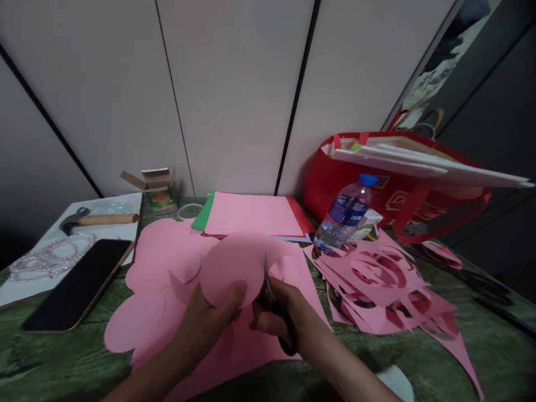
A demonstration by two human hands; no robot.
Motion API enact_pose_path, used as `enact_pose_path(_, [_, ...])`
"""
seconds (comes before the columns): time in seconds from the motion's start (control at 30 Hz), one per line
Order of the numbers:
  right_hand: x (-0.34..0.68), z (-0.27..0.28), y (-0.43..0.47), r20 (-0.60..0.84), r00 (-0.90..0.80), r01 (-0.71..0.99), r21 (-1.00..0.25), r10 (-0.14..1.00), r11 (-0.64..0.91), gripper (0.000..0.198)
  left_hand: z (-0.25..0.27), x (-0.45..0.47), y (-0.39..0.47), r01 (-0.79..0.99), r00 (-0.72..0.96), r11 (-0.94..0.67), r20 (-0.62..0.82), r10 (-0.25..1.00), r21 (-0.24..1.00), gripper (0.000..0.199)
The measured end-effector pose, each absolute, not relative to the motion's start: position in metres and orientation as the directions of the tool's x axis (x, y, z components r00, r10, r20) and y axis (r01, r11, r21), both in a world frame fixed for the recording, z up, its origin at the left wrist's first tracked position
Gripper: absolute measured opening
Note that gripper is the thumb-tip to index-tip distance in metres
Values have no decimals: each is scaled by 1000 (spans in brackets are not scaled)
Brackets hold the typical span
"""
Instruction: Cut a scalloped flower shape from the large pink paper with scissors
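My left hand (218, 310) pinches a rounded piece of pink paper (232, 265), thumb on top and fingers beneath. In my right hand (288, 312) are black-handled scissors (287, 335), their blades pointing away from me at the paper's right edge. Whether the blades are parted is hard to make out. Below both hands lie pink paper sheets (268, 349). Several cut pink paper rounds (136, 318) overlap to the left of my left hand.
Pink offcuts (377, 285) pile up at right, beside a water bottle (345, 215) and a red bag (360, 178). Stacked coloured paper (255, 215) lies behind. At left are a phone (79, 285), a hammer (100, 219), bead strings (54, 254) and a small box (159, 192).
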State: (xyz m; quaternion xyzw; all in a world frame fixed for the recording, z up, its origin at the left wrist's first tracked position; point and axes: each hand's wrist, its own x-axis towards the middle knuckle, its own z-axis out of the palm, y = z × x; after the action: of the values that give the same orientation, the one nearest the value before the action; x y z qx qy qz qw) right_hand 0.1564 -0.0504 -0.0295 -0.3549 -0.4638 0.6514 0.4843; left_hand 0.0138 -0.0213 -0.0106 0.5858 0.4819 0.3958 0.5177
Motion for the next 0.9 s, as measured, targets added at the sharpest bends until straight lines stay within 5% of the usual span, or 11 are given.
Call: enact_pose_path(0.9, [157, -32, -49, -94, -222, -267, -951, 970, -154, 38, -13, 12, -19, 174, 245, 24, -67, 967, 984, 36])
